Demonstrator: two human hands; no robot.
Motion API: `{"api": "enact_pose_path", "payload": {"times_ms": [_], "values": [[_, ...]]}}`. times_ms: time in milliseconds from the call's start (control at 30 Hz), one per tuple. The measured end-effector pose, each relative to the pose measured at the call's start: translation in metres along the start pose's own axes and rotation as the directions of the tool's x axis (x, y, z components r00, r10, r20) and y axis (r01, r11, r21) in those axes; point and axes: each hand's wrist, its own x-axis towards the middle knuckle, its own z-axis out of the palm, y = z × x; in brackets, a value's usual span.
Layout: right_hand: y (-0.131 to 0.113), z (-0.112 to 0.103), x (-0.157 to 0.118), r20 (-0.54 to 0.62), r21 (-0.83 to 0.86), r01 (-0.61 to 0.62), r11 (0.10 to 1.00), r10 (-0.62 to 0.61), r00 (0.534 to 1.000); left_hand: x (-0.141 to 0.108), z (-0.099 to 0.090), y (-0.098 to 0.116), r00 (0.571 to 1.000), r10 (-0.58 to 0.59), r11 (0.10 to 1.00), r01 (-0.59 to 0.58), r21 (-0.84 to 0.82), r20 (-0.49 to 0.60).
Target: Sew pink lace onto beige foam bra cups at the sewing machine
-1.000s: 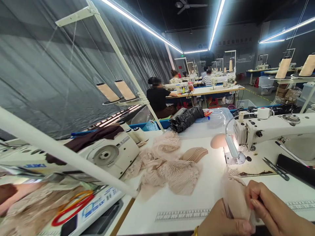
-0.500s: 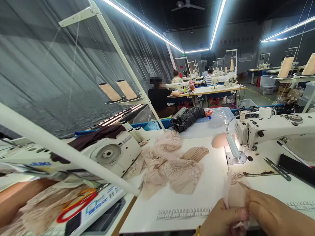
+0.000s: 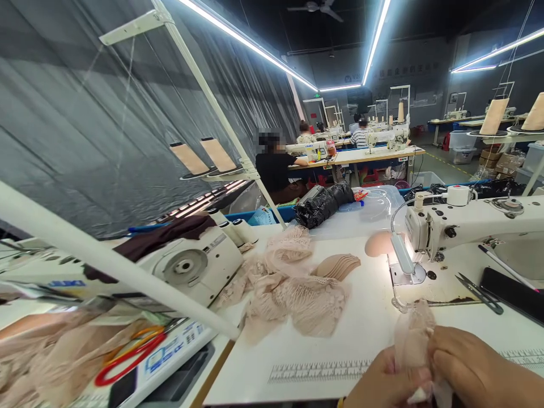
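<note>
At the table's front edge, a piece of sheer beige fabric point(image 3: 408, 334) hangs between my two hands. My left hand point(image 3: 389, 377) pinches its lower part between thumb and fingers. Beside it on the right, my right hand point(image 3: 471, 362) is closed on the same fabric, its fingertips partly hidden. Beyond them stands a white sewing machine point(image 3: 463, 224) with a lit lamp point(image 3: 402, 253) over its needle plate. A beige lace pile point(image 3: 306, 294) lies on the white table, next to a stack of beige pads point(image 3: 338, 265). One rounded pad point(image 3: 379, 243) lies left of the lamp.
Small snips point(image 3: 480, 292) and a black phone point(image 3: 516, 294) lie at the right. A slanted white pole point(image 3: 106, 255) crosses the left side, before another machine point(image 3: 191, 266). Red-handled scissors point(image 3: 127, 360) and beige fabric lie there. A person in black point(image 3: 274, 170) sits farther back.
The fabric's top end has shifted and folded over to the left, and my hands have moved slightly. At far left, another person's forearm has drawn back and the fabric there has shifted.
</note>
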Motion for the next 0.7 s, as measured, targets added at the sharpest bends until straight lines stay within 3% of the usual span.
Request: {"api": "enact_pose_path", "payload": {"times_ms": [167,300,400,533,700], "values": [[0.007,0.003,-0.005,0.063,0.215,-0.188,0.958,0.179,0.982,-0.003,-0.008,-0.005,0.997,-0.026,0.999,0.029,0.030,-0.066],[-0.007,0.004,0.000,0.016,0.447,-0.309,0.840,0.337,0.941,0.003,-0.006,-0.007,0.995,0.028,1.000,-0.029,-0.003,-0.098],[-0.012,0.004,0.001,0.098,0.558,-0.360,0.748,0.372,0.923,0.009,-0.008,-0.012,0.995,0.050,0.999,-0.049,0.016,-0.081],[-0.006,0.004,0.001,0.166,0.416,-0.370,0.830,0.331,0.929,0.013,-0.013,-0.018,0.998,0.039,0.994,-0.034,0.108,-0.043],[-0.006,0.005,0.002,0.110,0.238,-0.265,0.934,0.245,0.963,0.005,-0.010,-0.006,0.996,0.087,0.969,-0.089,0.232,0.019]]}}
